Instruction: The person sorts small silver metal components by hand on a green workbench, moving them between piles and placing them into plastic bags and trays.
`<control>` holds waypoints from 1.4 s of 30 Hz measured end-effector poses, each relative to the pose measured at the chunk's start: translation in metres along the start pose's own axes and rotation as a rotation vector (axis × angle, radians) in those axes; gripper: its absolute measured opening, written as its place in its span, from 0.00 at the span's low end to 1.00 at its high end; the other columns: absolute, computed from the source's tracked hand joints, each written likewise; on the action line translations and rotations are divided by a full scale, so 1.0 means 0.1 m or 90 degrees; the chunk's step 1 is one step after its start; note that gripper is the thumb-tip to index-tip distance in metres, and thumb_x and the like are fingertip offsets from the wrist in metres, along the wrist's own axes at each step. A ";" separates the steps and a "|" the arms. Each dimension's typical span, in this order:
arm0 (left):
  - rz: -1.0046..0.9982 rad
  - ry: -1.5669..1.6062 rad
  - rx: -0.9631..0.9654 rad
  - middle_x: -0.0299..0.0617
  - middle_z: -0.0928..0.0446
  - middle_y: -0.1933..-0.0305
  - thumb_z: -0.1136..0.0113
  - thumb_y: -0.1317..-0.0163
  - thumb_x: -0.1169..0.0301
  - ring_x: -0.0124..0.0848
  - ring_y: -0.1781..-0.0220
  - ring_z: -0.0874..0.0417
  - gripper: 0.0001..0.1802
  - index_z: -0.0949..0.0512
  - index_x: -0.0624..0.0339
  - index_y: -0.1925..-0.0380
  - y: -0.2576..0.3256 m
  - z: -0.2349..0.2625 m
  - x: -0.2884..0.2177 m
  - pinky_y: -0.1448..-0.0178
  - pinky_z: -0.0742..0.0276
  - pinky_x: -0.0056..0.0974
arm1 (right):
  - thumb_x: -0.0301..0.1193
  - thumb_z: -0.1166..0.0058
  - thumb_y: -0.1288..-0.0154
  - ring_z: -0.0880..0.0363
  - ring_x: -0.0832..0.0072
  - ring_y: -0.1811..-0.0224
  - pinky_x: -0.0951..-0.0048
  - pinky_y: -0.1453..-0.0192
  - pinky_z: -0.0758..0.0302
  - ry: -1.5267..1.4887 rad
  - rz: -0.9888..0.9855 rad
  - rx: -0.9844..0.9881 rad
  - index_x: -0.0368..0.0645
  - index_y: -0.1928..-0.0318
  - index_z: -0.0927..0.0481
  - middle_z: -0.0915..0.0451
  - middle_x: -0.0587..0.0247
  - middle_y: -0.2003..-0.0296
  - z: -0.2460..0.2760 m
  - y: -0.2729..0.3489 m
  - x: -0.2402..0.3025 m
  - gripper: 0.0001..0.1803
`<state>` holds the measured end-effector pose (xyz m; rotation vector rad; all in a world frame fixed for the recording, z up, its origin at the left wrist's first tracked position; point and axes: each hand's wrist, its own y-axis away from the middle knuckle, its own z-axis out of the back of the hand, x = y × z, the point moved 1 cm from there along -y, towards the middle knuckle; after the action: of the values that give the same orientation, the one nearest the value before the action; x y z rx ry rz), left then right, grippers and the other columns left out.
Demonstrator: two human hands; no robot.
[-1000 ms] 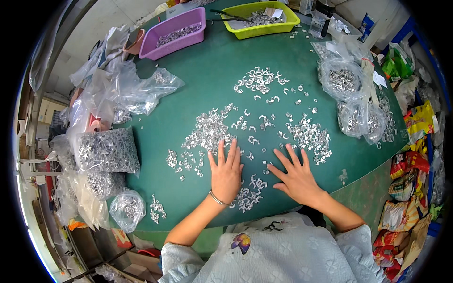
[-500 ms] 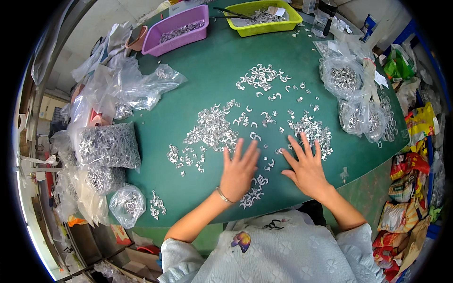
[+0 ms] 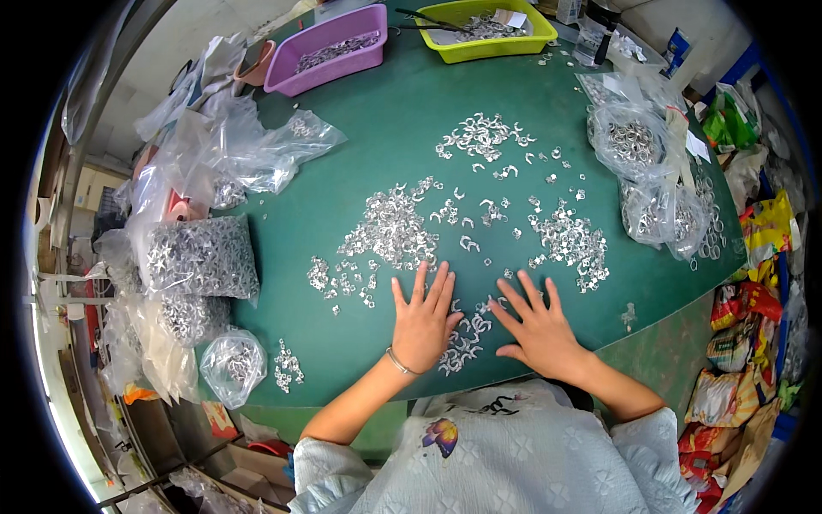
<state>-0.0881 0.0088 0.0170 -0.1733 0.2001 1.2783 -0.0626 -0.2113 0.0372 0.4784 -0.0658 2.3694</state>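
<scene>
On the green table (image 3: 377,154), seen from the head camera, both hands lie flat with fingers spread, palms down, gripping nothing. Left hand (image 3: 422,321) sits at about 6 o'clock of the picture's middle, a thin bracelet (image 3: 398,361) on its wrist. Right hand (image 3: 538,330) lies just beside it, toward 5 o'clock. Between the two hands, touching their inner edges, lies a small heap of silver metal clips (image 3: 465,334).

At 12 o'clock from the left hand spreads a larger pile of clips (image 3: 392,230), near the fingertips. At 1 o'clock from the right hand lies another cluster (image 3: 572,242). Farther up, toward 12 o'clock of the table, a third scatter (image 3: 481,137) sits well apart from both hands.

Along the far edge stand a purple tray (image 3: 330,51) at 11 o'clock and a yellow-green tray (image 3: 488,32) at 12 o'clock, both holding metal parts. Clear plastic bags of clips (image 3: 201,257) crowd the 9 o'clock side; more filled bags (image 3: 651,171) lie at 2 o'clock.
</scene>
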 end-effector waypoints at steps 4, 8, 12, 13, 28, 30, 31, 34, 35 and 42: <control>-0.047 0.038 0.038 0.44 0.42 0.27 0.39 0.41 0.66 0.48 0.24 0.47 0.34 0.36 0.62 0.35 0.09 0.06 -0.07 0.30 0.52 0.70 | 0.50 0.40 0.43 0.57 0.48 0.25 0.33 0.30 0.54 0.004 -0.001 -0.028 0.51 0.35 0.30 0.47 0.54 0.28 0.15 -0.07 -0.03 0.37; -0.131 0.180 0.035 0.47 0.39 0.28 0.39 0.42 0.72 0.46 0.27 0.39 0.32 0.35 0.63 0.36 0.21 -0.08 -0.20 0.27 0.47 0.59 | 0.48 0.38 0.44 0.56 0.48 0.25 0.33 0.30 0.54 0.003 0.009 -0.036 0.53 0.35 0.30 0.47 0.54 0.28 0.01 -0.12 -0.11 0.36; -0.101 0.253 0.009 0.49 0.36 0.31 0.40 0.42 0.74 0.46 0.29 0.37 0.28 0.31 0.64 0.39 0.29 -0.08 -0.20 0.27 0.44 0.54 | 0.48 0.38 0.45 0.56 0.48 0.25 0.33 0.30 0.54 0.017 -0.002 0.005 0.54 0.35 0.30 0.47 0.54 0.28 0.03 -0.01 -0.11 0.37; -0.078 0.284 -0.012 0.49 0.35 0.32 0.40 0.43 0.76 0.47 0.29 0.36 0.28 0.30 0.64 0.40 0.30 -0.05 -0.18 0.27 0.44 0.54 | 0.48 0.38 0.45 0.56 0.48 0.25 0.33 0.30 0.53 0.008 0.000 0.002 0.54 0.35 0.30 0.47 0.54 0.28 0.04 0.01 -0.09 0.37; -0.049 0.278 -0.063 0.36 0.26 0.60 0.32 0.51 0.75 0.35 0.57 0.26 0.12 0.18 0.57 0.63 -0.09 -0.03 -0.19 0.52 0.37 0.40 | 0.43 0.39 0.42 0.56 0.47 0.25 0.31 0.31 0.54 -0.013 -0.078 -0.059 0.53 0.33 0.33 0.47 0.54 0.28 -0.09 0.09 0.03 0.36; -0.055 0.275 -0.049 0.37 0.26 0.60 0.32 0.51 0.75 0.36 0.56 0.26 0.11 0.19 0.57 0.65 -0.10 -0.03 -0.20 0.52 0.37 0.40 | 0.43 0.39 0.42 0.56 0.47 0.25 0.31 0.31 0.54 -0.014 -0.076 -0.033 0.54 0.33 0.33 0.47 0.55 0.28 -0.16 0.12 0.03 0.35; -0.057 0.272 -0.043 0.37 0.26 0.60 0.32 0.51 0.75 0.36 0.56 0.26 0.11 0.20 0.57 0.65 -0.09 -0.04 -0.21 0.52 0.37 0.40 | 0.43 0.39 0.42 0.56 0.46 0.25 0.31 0.32 0.54 -0.015 -0.074 -0.019 0.54 0.33 0.33 0.47 0.55 0.28 -0.19 0.14 0.04 0.35; -0.072 0.281 -0.041 0.37 0.25 0.60 0.33 0.51 0.76 0.37 0.56 0.25 0.11 0.21 0.56 0.66 -0.10 -0.04 -0.21 0.52 0.36 0.40 | 0.42 0.40 0.40 0.57 0.47 0.25 0.31 0.31 0.56 -0.012 -0.092 -0.027 0.50 0.33 0.33 0.47 0.55 0.28 -0.11 0.19 0.01 0.35; -0.078 0.287 -0.043 0.38 0.25 0.61 0.33 0.51 0.77 0.38 0.56 0.25 0.12 0.22 0.56 0.65 -0.10 -0.03 -0.21 0.53 0.36 0.40 | 0.42 0.40 0.40 0.57 0.48 0.24 0.31 0.31 0.56 -0.008 -0.100 -0.033 0.49 0.33 0.33 0.47 0.55 0.28 -0.09 0.19 0.00 0.35; -0.095 0.318 -0.072 0.39 0.23 0.62 0.34 0.50 0.76 0.39 0.59 0.24 0.14 0.22 0.57 0.61 -0.09 -0.08 -0.29 0.54 0.35 0.40 | 0.38 0.41 0.40 0.55 0.55 0.24 0.35 0.28 0.59 -0.088 -0.044 0.018 0.40 0.33 0.36 0.46 0.54 0.28 -0.18 0.21 0.07 0.36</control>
<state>-0.0874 -0.0226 0.0161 -0.5962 0.5331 1.0809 -0.0869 -0.2192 0.0247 0.6480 -0.0776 2.2693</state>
